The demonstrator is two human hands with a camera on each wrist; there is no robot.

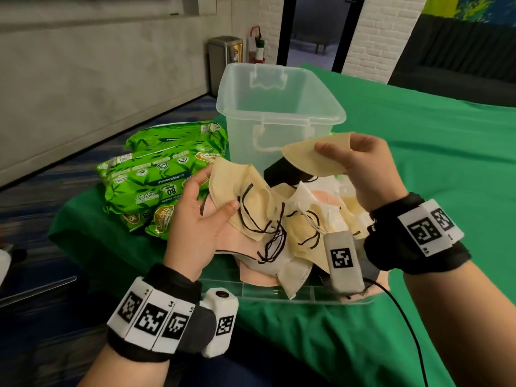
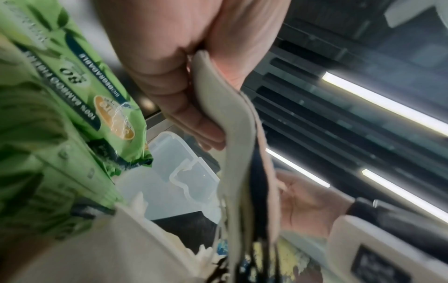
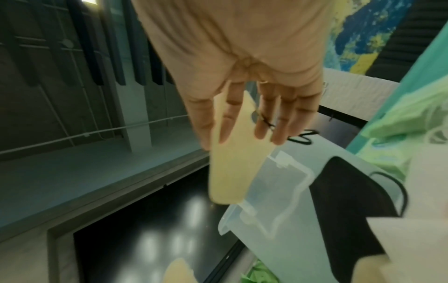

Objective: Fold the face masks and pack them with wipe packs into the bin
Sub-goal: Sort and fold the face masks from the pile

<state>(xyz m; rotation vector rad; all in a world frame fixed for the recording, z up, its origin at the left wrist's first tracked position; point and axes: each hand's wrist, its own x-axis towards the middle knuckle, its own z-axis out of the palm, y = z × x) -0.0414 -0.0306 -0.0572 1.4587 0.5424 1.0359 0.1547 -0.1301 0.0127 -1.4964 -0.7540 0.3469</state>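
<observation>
The right hand (image 1: pixel 360 169) pinched a folded cream face mask (image 1: pixel 315 156) between thumb and fingers, held up just in front of the near wall of the clear plastic bin (image 1: pixel 279 107). The bin stood open-topped just beyond both hands, with bare green cloth (image 1: pixel 432 152) to its right and beyond the right hand. The left hand (image 1: pixel 195 219) gripped another cream mask (image 1: pixel 240 191) with black ear loops, thumb on top, above a loose pile of cream, white and black masks (image 1: pixel 301 219) lying between the wrists. That pile rested on a clear lid (image 1: pixel 279 296), whose near edge lay close to the table's front edge. Left of the left hand lay stacked green wipe packs (image 1: pixel 156 177), reaching close to the table's left edge; their print read "BIODEGRADABLE", "80" and, from the left wrist view, "100% BAMBOO".
</observation>
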